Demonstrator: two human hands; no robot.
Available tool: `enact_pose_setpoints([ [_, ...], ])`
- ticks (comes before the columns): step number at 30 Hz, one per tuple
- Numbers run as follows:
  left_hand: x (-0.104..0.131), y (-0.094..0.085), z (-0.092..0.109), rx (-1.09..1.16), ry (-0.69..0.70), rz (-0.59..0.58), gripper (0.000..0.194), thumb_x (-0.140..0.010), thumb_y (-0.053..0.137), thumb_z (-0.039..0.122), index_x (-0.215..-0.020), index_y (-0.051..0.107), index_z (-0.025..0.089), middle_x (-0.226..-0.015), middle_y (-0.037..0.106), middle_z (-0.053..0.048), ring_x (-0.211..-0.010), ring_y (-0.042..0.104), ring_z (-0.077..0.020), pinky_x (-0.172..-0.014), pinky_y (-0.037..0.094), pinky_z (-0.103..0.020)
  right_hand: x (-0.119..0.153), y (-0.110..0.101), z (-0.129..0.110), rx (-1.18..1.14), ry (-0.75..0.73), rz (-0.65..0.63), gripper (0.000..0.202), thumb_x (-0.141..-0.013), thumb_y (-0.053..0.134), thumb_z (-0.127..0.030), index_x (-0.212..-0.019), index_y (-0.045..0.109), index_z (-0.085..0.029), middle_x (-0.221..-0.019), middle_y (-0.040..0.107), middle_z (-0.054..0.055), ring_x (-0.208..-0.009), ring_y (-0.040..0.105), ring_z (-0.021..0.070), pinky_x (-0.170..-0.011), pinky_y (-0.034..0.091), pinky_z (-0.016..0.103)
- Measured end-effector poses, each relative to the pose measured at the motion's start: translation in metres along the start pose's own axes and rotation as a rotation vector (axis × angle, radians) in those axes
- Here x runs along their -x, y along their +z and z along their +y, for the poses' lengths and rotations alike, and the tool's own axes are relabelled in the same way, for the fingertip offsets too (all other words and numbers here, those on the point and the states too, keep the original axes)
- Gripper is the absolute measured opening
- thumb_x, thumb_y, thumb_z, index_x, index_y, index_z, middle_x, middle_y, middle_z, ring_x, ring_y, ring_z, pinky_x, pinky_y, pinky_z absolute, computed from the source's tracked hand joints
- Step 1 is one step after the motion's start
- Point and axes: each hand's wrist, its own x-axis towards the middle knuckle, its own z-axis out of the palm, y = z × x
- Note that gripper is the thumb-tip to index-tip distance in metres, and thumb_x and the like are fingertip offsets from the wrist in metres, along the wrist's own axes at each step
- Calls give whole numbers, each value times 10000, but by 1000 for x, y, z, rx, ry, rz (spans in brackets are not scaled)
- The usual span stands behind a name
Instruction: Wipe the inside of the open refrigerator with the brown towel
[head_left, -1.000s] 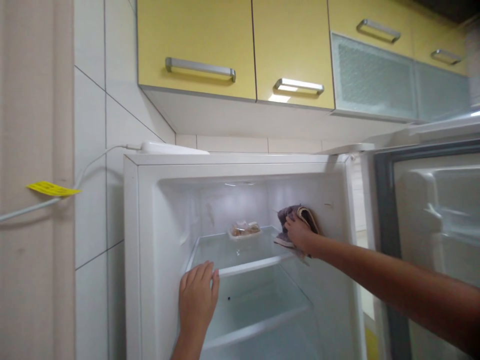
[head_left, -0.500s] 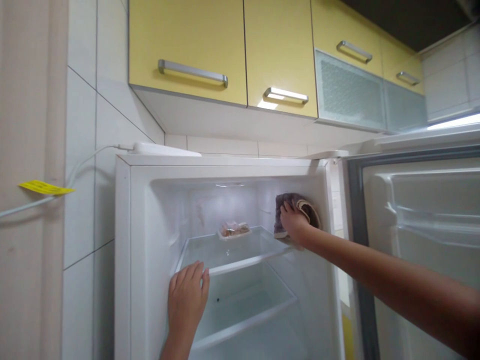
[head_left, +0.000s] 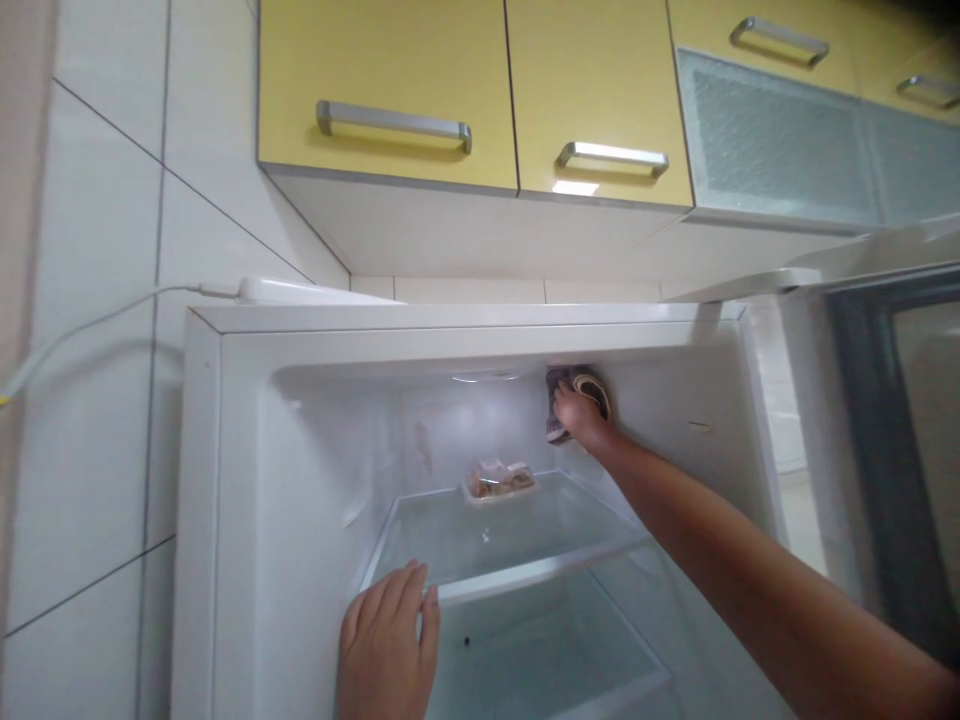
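Observation:
Deep inside the white refrigerator (head_left: 465, 322), my right hand (head_left: 581, 412) grips a folded dark cloth (head_left: 556, 425) with a pale edge. The cloth lies against the inner right wall near the back, high under the ceiling. My left hand (head_left: 390, 635) rests on the left front edge of the upper glass shelf (head_left: 555, 525), fingers stretched out over it and holding nothing. Toward the back of that shelf sits a small clear-wrapped food tray (head_left: 501, 482).
The refrigerator door (head_left: 877, 440) stands open on the right. A lower shelf (head_left: 551, 640) bears a small dark speck. Yellow cabinets (head_left: 382, 60) hang above, and a white cable (head_left: 97, 318) runs along the tiled wall at left.
My right hand has moved the cloth deeper along the right wall, toward the back. My left hand stays at the shelf edge. The view has come closer to the refrigerator.

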Motion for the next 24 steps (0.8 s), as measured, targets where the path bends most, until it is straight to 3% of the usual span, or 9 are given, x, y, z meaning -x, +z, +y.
enact_pose_setpoints([
  [6,8,17,-12,-54,66,69,321,-964,449,391,-1105,698,245,-1061,791,-9,-966,680,-203,-927,401,-381,-26,45,-16,29,-63,-76,362,-913,656,-402,-1200,644,-182,-1387,590,90,-1328,511,270,-1133,385,563],
  [11,14,27,-16,-66,37,59,354,-968,410,410,-1117,701,273,-1079,789,-9,-996,678,-215,-931,411,-394,-25,54,-18,39,-93,-105,391,-892,676,-432,-1185,657,-174,-1383,598,96,-1349,494,278,-1157,341,575],
  [17,8,18,-12,-39,50,76,319,-969,450,388,-1094,701,236,-1056,791,-9,-977,679,-197,-927,406,-377,2,11,-4,100,-67,-57,316,-920,644,-408,-1131,683,-176,-1312,653,81,-1332,518,253,-1170,327,561],
  [20,4,11,-10,-27,44,65,306,-965,465,370,-1089,703,221,-1057,789,-16,-990,678,-201,-939,399,-384,27,-21,2,145,-43,0,234,-914,612,-262,-1085,724,-145,-1287,675,125,-1351,501,264,-1209,266,549],
  [24,3,5,-6,1,7,13,297,-958,499,367,-1106,706,214,-1101,780,-24,-1032,671,-209,-979,386,-389,59,-57,6,188,-15,16,330,-861,515,-134,-1080,761,-158,-1301,673,165,-1350,501,283,-1226,246,524],
])
